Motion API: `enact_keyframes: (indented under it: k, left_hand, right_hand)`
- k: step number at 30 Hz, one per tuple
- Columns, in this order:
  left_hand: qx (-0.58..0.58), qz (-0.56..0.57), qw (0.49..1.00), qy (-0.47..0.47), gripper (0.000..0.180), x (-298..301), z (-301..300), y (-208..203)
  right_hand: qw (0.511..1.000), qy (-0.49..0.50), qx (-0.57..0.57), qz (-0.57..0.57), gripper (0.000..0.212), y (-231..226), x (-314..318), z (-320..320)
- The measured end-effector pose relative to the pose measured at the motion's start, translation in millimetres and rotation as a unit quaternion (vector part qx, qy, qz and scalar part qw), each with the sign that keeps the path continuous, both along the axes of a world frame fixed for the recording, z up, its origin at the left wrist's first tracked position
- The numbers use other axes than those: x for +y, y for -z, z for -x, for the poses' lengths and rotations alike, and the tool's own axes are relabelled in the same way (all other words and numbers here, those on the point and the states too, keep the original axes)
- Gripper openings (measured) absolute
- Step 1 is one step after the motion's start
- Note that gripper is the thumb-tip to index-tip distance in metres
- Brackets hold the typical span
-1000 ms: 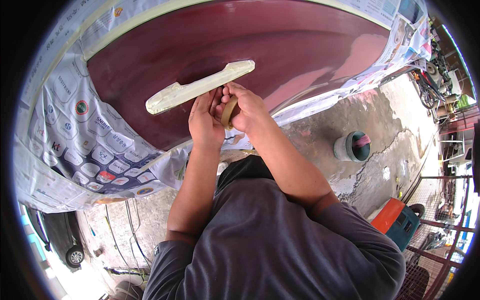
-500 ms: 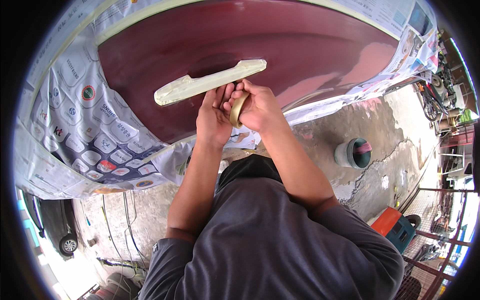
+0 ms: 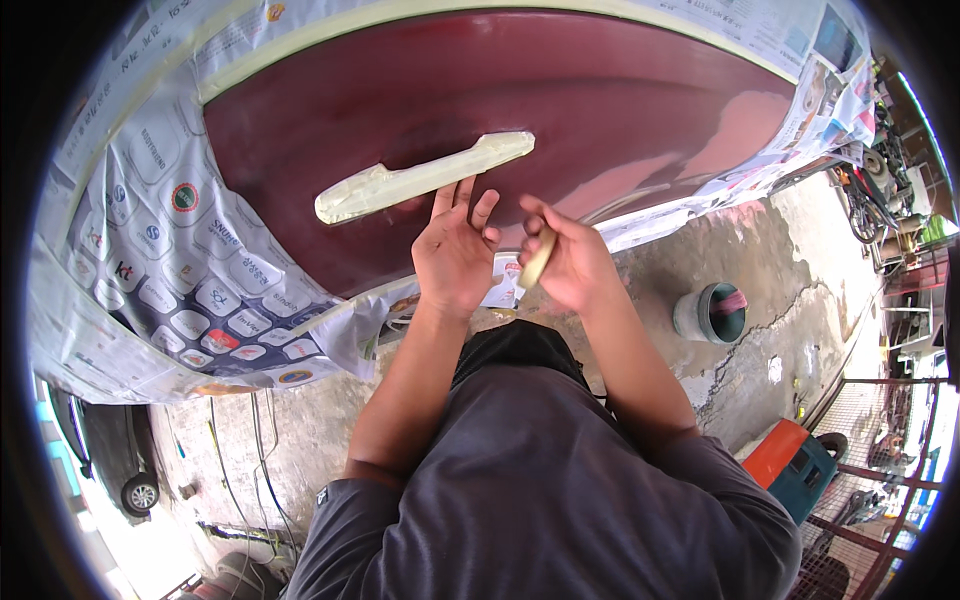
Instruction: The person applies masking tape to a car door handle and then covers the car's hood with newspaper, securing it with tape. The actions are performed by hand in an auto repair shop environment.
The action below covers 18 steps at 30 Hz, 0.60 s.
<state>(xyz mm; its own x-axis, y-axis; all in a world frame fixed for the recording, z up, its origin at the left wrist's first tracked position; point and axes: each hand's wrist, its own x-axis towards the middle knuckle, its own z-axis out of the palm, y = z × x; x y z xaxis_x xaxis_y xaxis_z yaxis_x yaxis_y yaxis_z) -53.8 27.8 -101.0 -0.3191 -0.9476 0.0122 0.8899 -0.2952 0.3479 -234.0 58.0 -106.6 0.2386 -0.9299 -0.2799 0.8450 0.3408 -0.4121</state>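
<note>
A car door handle [image 3: 425, 182] wrapped in cream masking tape crosses a dark red car door panel [image 3: 620, 100]. My left hand [image 3: 455, 258] is below it, palm showing and holding nothing. Two of its fingers stretch up to the handle's lower edge, while the others are apart and slightly curled. To its right, my right hand [image 3: 580, 262] grips a roll of masking tape [image 3: 538, 258], seen nearly edge-on, a little away from the panel. Pale pink patches [image 3: 740, 135] mark the panel's right side.
Printed paper sheeting [image 3: 190, 240] and a cream tape border surround the panel. On the stained concrete floor stand a bucket [image 3: 705, 313] with a pinkish thing in it and an orange and teal machine [image 3: 790, 468]. Hoses [image 3: 258, 440] lie at lower left, near a dark car [image 3: 115, 450].
My hands have parted. The right hand has drawn away rightward and down with the tape roll; the left has lowered slightly, its fingers now spread under the handle.
</note>
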Motion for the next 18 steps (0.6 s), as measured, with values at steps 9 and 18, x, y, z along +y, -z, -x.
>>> enact_keyframes:
  k: [9,18]
  left_hand:
    - [0.111,-0.025,0.994,0.007,0.047,-13.8,15.3,-6.5]
    - [0.180,-0.010,0.984,-0.009,0.037,-16.0,-2.1,-14.4]
  right_hand:
    - [0.994,0.032,0.015,-0.106,0.023,40.8,81.7,38.2]
    - [0.996,0.023,0.073,-0.054,0.033,41.6,96.8,48.7]
